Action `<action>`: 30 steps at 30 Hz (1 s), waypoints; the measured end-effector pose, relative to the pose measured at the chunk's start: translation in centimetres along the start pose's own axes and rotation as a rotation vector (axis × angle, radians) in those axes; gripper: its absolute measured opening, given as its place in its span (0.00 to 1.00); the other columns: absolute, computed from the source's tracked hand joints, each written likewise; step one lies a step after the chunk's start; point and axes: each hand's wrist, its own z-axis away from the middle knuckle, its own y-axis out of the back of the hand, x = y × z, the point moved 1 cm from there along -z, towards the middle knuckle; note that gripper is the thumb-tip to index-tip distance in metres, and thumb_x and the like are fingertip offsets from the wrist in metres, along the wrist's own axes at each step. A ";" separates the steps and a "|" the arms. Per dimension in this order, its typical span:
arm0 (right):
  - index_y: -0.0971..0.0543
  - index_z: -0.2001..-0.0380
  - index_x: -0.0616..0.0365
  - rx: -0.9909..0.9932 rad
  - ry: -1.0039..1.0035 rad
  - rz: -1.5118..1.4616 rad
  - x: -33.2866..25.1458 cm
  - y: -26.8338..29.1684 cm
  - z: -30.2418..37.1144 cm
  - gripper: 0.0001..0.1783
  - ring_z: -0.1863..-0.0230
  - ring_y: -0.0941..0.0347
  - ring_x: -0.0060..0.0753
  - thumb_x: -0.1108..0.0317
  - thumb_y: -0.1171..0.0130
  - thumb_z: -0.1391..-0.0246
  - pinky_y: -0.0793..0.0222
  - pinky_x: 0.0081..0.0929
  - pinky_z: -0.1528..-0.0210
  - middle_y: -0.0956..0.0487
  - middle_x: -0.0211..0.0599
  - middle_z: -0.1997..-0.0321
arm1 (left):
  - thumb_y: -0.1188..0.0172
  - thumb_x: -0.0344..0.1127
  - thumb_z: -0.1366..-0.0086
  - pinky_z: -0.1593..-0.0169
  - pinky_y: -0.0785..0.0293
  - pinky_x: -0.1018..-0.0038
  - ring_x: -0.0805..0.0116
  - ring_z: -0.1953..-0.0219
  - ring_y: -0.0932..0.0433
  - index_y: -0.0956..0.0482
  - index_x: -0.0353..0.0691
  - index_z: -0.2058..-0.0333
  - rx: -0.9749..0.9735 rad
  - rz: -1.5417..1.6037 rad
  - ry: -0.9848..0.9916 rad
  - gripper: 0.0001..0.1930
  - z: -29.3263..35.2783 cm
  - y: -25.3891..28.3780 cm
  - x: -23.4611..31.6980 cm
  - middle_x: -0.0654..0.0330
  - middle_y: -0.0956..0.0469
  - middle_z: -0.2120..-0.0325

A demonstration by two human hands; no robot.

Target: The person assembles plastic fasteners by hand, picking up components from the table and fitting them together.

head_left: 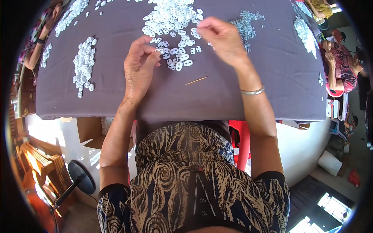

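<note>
- While the left hand (140, 64) is raised over the counter (217, 105) with its fingers curled toward the thumb, a small white piece (158, 51) is held at its fingertips; the left grip is closed on it.
- The right hand (223, 39) is held a little farther forward and angled inward, with thumb and forefinger brought close; whether anything is pinched in that grip cannot be told. A silver bracelet (253, 92) is worn on the wrist.
- Flat, white and rounded, with two holes each, the loose pieces (184, 57) are scattered between the hands, before a larger heap (167, 18). A thin wooden stick (196, 80) is laid nearer the body.
- Because the small white piece is partly covered by fingers, its holes cannot be made out. The heap is cut off above; the tiny grey bits (247, 27) are partly hidden by the right hand.
</note>
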 end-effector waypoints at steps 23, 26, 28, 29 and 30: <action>0.19 0.69 0.60 0.013 -0.136 0.190 3.1 4.9 0.4 0.05 0.74 0.36 0.10 0.71 0.37 0.48 0.40 0.13 0.73 0.25 0.19 0.76 | 0.45 0.20 0.40 0.67 0.28 0.81 0.79 0.70 0.28 0.31 0.38 0.52 0.106 -0.037 -0.007 0.16 -0.2 0.4 -1.1 0.65 0.26 0.72; 0.19 0.69 0.60 0.163 -0.132 0.230 3.7 6.1 0.6 0.05 0.75 0.36 0.10 0.70 0.37 0.49 0.39 0.14 0.73 0.24 0.20 0.76 | 0.45 0.21 0.40 0.67 0.28 0.81 0.79 0.70 0.28 0.31 0.38 0.53 0.107 -0.049 -0.007 0.16 -0.1 0.4 -1.2 0.65 0.26 0.72; 0.19 0.69 0.60 0.152 -0.091 0.255 4.4 5.9 0.5 0.05 0.75 0.34 0.11 0.70 0.37 0.49 0.37 0.15 0.72 0.24 0.21 0.75 | 0.45 0.21 0.40 0.67 0.28 0.81 0.80 0.70 0.28 0.31 0.38 0.53 0.110 -0.056 -0.005 0.16 -0.2 0.4 -1.2 0.65 0.26 0.72; 0.19 0.69 0.59 0.138 -0.053 0.276 4.3 5.5 0.4 0.06 0.74 0.33 0.12 0.69 0.37 0.49 0.36 0.17 0.72 0.23 0.22 0.75 | 0.45 0.21 0.40 0.67 0.28 0.81 0.80 0.70 0.28 0.30 0.39 0.53 0.107 -0.052 -0.002 0.16 -0.2 0.4 -1.2 0.65 0.26 0.72; 0.19 0.69 0.59 0.139 -0.051 0.275 4.2 5.1 0.3 0.06 0.74 0.33 0.12 0.69 0.37 0.49 0.36 0.17 0.72 0.23 0.22 0.75 | 0.45 0.21 0.40 0.67 0.28 0.81 0.80 0.69 0.28 0.30 0.39 0.53 0.104 -0.047 -0.001 0.16 -0.2 0.5 -1.2 0.65 0.25 0.72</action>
